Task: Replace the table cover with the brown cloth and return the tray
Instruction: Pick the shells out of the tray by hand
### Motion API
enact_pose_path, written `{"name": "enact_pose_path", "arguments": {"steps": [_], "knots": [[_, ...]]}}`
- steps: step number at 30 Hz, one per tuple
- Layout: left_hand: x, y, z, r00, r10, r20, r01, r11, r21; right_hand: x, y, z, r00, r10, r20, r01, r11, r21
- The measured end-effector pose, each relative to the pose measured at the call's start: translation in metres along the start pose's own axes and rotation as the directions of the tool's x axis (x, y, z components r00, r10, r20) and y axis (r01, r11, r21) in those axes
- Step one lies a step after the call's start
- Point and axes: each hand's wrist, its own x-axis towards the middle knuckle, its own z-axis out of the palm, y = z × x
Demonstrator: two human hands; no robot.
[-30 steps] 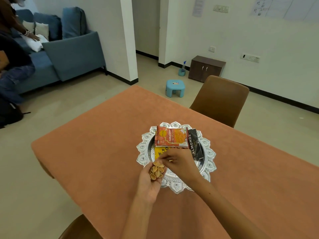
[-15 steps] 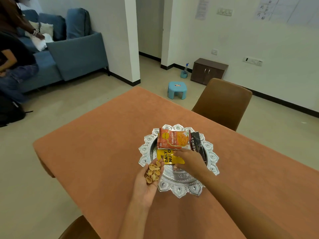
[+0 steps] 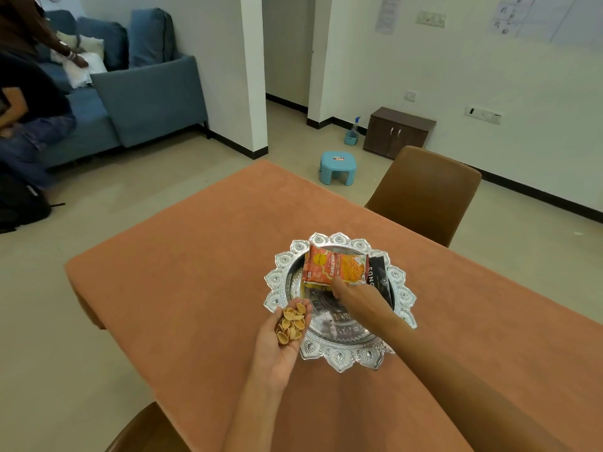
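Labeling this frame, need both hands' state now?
Left hand: open, palm up, cupping nut shells.
Right hand: over the tray, at the orange packet; grip cannot be told.

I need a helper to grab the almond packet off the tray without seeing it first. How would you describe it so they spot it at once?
Find the table under the brown cloth, then the scalloped silver tray on it. The almond packet lies at the tray's far right side, beside the orange snack packet and just beyond the right hand. It is the only black packet, with white lettering running along its length.
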Motion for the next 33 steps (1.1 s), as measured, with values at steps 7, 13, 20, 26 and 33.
{"name": "enact_pose_path", "arguments": {"steps": [7,13,20,26,33], "knots": [[0.0,0.0,-0.001,1.0,-0.014,0.011,0.014,1.0,0.002,-0.009,-0.006,0.006,0.998,0.029,-0.058,-0.024,0.996,0.08],[0.001,-0.002,-0.004,1.0,-0.019,0.021,0.019,1.0,0.006,-0.018,0.004,0.017,0.994,-0.107,-0.014,0.108,0.99,0.092],[-0.002,-0.009,0.0,0.999,-0.025,0.022,0.024,0.999,0.024,-0.022,0.01,0.012,0.988,-0.049,0.146,0.011,0.968,0.249],[-0.004,-0.012,0.004,0.999,-0.026,0.025,0.025,0.999,0.046,-0.02,-0.004,0.019,0.988,0.144,0.054,-0.152,0.961,0.232],[-0.004,-0.008,0.001,0.999,-0.019,0.034,0.017,0.999,0.044,-0.029,-0.007,0.021,0.982,0.17,-0.076,-0.152,0.967,0.204]]}}
